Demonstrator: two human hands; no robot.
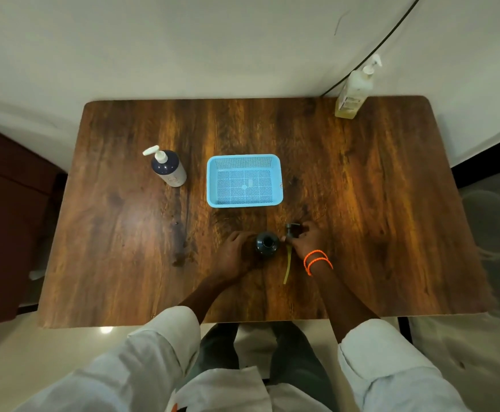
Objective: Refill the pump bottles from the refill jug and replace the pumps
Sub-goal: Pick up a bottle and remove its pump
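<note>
A small dark bottle (pixel 267 244) stands open-mouthed near the table's front middle, its pump off. My left hand (pixel 236 254) grips its left side. Just right of it, my right hand (pixel 305 239) holds the dark pump (pixel 292 228), whose yellowish dip tube (pixel 287 267) hangs down toward me over the table. A navy pump bottle with a white pump (pixel 167 168) stands at the mid left. A clear bottle of yellowish liquid with a white pump (pixel 354 90) stands at the far right corner.
A light blue perforated basket (pixel 213 185) sits in the middle of the wooden table (pixel 376 188), just beyond my hands. A black cable (pixel 391 34) runs along the wall behind the far right corner.
</note>
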